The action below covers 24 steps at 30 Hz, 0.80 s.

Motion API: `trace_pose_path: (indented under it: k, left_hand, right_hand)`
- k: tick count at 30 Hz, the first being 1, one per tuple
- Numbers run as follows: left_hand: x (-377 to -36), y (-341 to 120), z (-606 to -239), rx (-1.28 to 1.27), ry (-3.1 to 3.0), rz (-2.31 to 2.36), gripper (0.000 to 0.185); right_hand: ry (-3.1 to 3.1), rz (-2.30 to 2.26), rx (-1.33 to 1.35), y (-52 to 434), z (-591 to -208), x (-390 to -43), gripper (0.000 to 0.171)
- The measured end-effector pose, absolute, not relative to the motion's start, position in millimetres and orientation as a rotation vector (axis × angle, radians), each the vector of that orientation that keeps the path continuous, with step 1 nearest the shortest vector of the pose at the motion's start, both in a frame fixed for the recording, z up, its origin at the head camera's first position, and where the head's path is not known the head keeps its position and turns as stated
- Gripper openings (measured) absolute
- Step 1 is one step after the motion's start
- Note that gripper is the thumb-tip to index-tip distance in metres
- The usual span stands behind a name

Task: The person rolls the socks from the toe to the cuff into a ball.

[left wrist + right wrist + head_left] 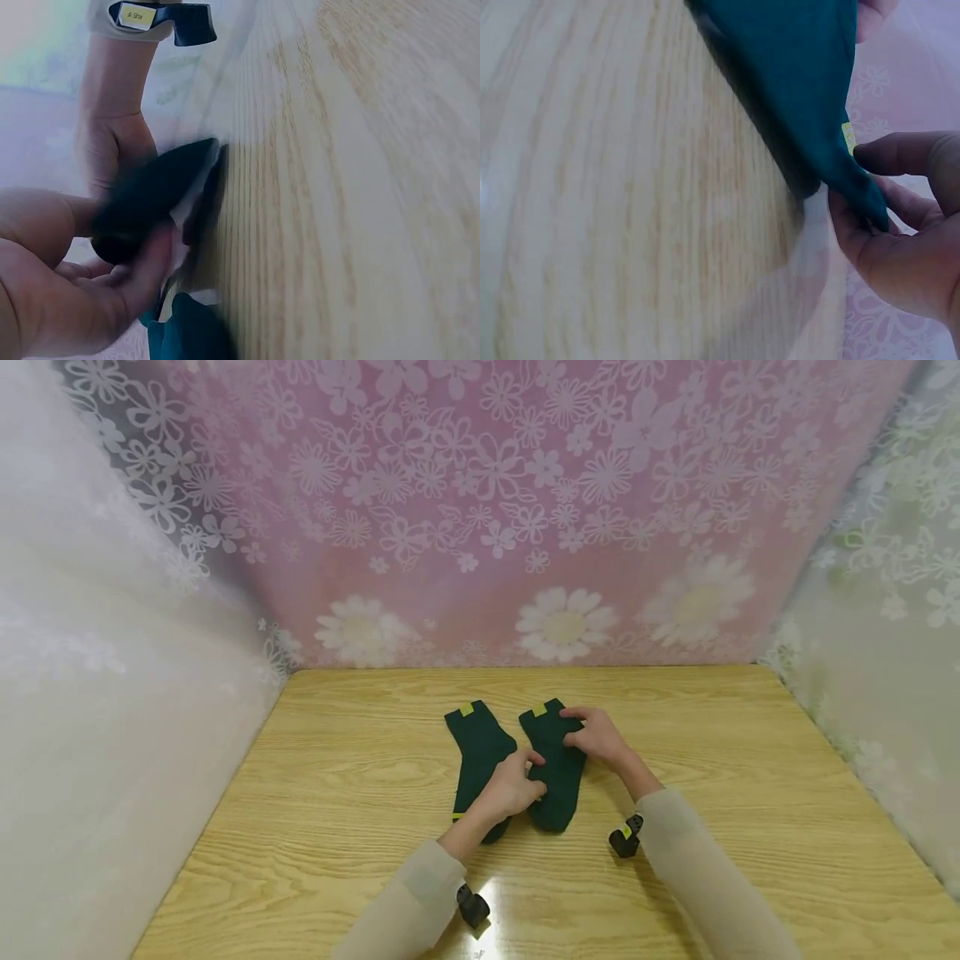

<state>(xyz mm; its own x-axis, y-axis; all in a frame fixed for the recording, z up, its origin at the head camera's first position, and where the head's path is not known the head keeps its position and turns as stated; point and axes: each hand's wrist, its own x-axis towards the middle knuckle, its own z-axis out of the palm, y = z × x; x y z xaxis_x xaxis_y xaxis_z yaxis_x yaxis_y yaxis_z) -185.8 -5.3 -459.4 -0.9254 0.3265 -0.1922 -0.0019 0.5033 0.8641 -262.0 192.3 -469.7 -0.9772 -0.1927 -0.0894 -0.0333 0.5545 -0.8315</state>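
Both hands pinch the right sock (pixel 555 768), left hand (pixel 513 787) at its middle, right hand (pixel 600 737) at the cuff (fingers clamped on cloth), apparently to lift it off the bench (pixel 750 793) beside the left sock (pixel 477 747).

Place: a small staged booth for recording hand work, not a lived-in room.
Backdrop: a pink curtain (pixel 480 510) printed with white flowers fills the upper middle of the frame.
Sides: pale, sheer floral drapes (pixel 97 693) close in the left and right edges.
Surface: a light wood-grain table (pixel 750 793) fills the lower frame.
Gear: black wrist-worn clips (pixel 624 839) near the bottom centre.
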Motion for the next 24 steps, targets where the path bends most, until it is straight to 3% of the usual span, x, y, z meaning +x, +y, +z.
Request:
trace_pose_path:
  k: [11,24]
  left_hand:
    - [-185,-14,-454,0.349,2.309,1.556,0.037]
    - [-180,-20,-449,0.371,2.306,1.586,0.051]
  right_hand:
    - [2.666,-1.479,-0.339,193,-462,-263,0.06]
    - [2.664,-1.611,-0.323,186,-456,-261,0.063]
